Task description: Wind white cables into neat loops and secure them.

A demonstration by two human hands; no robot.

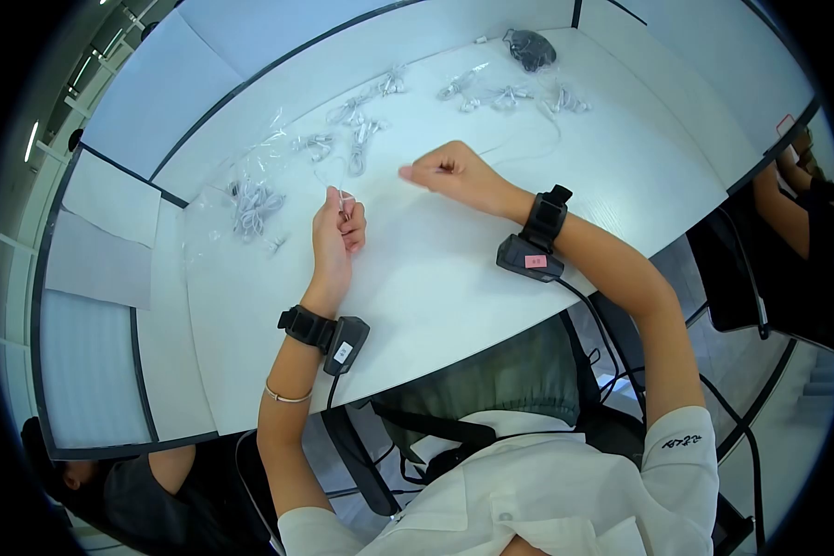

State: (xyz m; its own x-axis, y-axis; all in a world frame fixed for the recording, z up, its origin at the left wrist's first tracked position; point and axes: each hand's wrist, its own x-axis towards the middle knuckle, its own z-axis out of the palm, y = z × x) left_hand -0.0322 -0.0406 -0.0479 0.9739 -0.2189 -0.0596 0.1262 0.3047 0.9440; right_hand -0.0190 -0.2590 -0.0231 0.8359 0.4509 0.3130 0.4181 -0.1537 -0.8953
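My left hand (340, 232) is closed over the left-middle of the white table, pinching a thin white cable (342, 192) with a small loop standing above the fingertips. To its right, my right hand (459, 176) hovers with the fingers curled and pinched together, slightly blurred at the tips. Whether anything is between them I cannot make out. Behind that hand, a thin strand of white cable (558, 139) curves across the table. Nearest to my left hand lie bundled white cables (360, 153) and, farther left, a larger heap of white cables (253, 206) by clear plastic.
More bundled cables (510, 95) lie along the back, near a dark mesh pouch (531, 50). Partition panels (278, 37) enclose the table (417, 287). Each wrist carries a black strapped device with a cord. Other people sit beyond the left and right partitions.
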